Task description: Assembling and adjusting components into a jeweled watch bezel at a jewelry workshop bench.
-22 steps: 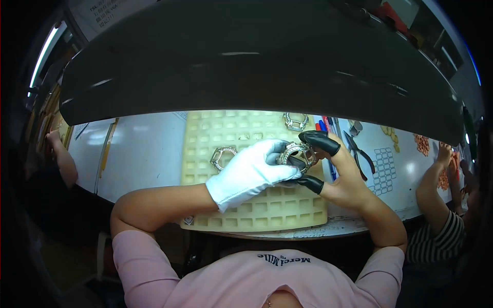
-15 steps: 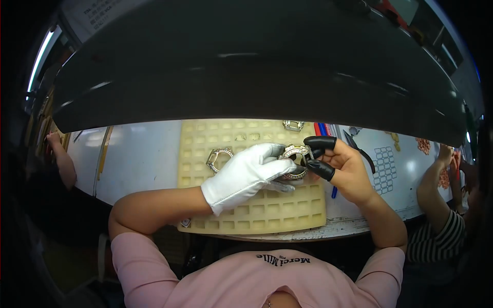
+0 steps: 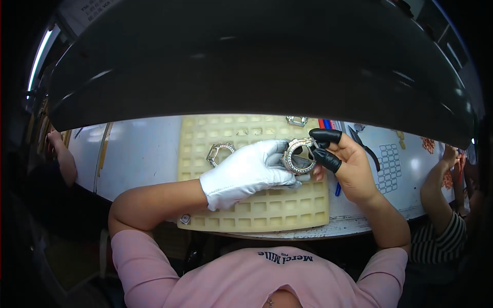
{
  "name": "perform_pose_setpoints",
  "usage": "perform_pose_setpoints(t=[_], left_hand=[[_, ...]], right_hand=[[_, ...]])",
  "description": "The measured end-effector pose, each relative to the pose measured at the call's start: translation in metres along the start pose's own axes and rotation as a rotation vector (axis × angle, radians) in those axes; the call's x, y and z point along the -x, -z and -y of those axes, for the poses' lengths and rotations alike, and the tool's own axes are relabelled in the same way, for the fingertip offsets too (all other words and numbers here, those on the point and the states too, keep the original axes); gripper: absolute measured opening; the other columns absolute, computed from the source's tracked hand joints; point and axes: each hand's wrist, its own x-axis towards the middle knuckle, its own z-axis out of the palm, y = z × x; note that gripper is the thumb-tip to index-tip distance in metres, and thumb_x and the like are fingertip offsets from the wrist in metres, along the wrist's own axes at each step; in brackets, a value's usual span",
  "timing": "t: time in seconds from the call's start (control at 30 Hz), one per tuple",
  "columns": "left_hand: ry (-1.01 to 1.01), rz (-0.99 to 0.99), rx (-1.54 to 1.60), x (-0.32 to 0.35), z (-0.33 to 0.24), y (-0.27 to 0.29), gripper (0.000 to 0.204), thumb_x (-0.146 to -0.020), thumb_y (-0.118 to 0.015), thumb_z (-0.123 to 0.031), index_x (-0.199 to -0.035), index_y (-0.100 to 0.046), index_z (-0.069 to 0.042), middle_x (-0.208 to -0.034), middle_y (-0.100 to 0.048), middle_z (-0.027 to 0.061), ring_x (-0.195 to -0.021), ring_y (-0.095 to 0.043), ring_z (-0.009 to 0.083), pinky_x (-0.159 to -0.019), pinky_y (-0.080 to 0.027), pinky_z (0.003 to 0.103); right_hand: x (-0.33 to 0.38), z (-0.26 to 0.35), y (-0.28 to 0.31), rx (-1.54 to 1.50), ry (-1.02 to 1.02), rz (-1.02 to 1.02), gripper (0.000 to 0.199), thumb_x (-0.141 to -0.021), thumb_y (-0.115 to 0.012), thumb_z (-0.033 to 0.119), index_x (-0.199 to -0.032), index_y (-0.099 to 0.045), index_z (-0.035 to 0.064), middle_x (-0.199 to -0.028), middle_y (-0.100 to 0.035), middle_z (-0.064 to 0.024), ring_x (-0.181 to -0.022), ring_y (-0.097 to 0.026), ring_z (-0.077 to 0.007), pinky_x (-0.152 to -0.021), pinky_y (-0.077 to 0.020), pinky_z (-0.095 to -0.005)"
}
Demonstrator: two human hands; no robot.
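Turned more open to view, the studded watch case (image 3: 288,155) sat over the pocketed tray (image 3: 267,223), left side gripped by the left hand's fingers (image 3: 282,175), right edge pinched by the right hand (image 3: 349,167).

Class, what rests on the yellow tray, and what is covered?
The tray bears a left metal frame, a far metal frame and small bits. Pockets under the gloved left hand and anything behind the dark hood are hidden.
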Motion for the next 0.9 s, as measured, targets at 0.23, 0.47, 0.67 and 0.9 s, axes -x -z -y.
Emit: perform_pose_setpoints(t=[0.23, 0.47, 0.67, 0.9], left_hand=[[0.007, 0.013, -0.028, 0.001, 0.000, 0.001, 0.057, -0.080, -0.064, -0.001, -0.131, -0.039, 0.000, -0.118, -0.054, 0.0079, -0.106, -0.055, 0.0158, -0.090, -0.049, 0.029], [0.032, -0.015, -0.045, 0.003, -0.006, -0.003, 0.058, -0.074, -0.069, -0.002, -0.126, -0.045, -0.001, -0.114, -0.057, 0.0050, -0.103, -0.055, 0.0118, -0.088, -0.047, 0.026], [0.031, -0.023, -0.091, 0.002, -0.003, -0.002, 0.056, -0.076, -0.068, 0.000, -0.127, -0.045, 0.000, -0.116, -0.057, 0.0059, -0.105, -0.055, 0.0123, -0.090, -0.047, 0.026], [0.062, -0.031, -0.078, 0.004, -0.007, -0.006, 0.050, -0.078, -0.067, -0.003, -0.123, -0.046, -0.001, -0.110, -0.058, 0.0073, -0.099, -0.059, 0.0150, -0.085, -0.050, 0.027]], right_hand=[[-0.001, 0.000, -0.001, 0.001, -0.027, -0.024, 0.035, -0.087, -0.056, 0.001, -0.121, -0.048, -0.0023, -0.091, -0.061, -0.0081, -0.071, -0.060, -0.0116, -0.062, -0.0508, -0.0234], [0.000, 0.000, -0.002, 0.026, -0.020, -0.024, 0.034, -0.087, -0.056, 0.001, -0.120, -0.049, -0.0022, -0.090, -0.062, -0.0079, -0.071, -0.059, -0.0113, -0.063, -0.0503, -0.0236], [0.000, -0.001, 0.001, 0.031, -0.005, 0.029, 0.034, -0.089, -0.056, 0.003, -0.122, -0.048, -0.0028, -0.094, -0.060, -0.0082, -0.077, -0.059, -0.0105, -0.070, -0.0504, -0.0239], [0.001, -0.004, 0.001, 0.022, 0.008, 0.062, 0.029, -0.091, -0.052, 0.003, -0.120, -0.051, -0.0019, -0.091, -0.060, -0.0070, -0.072, -0.057, -0.0090, -0.068, -0.0483, -0.0233]])
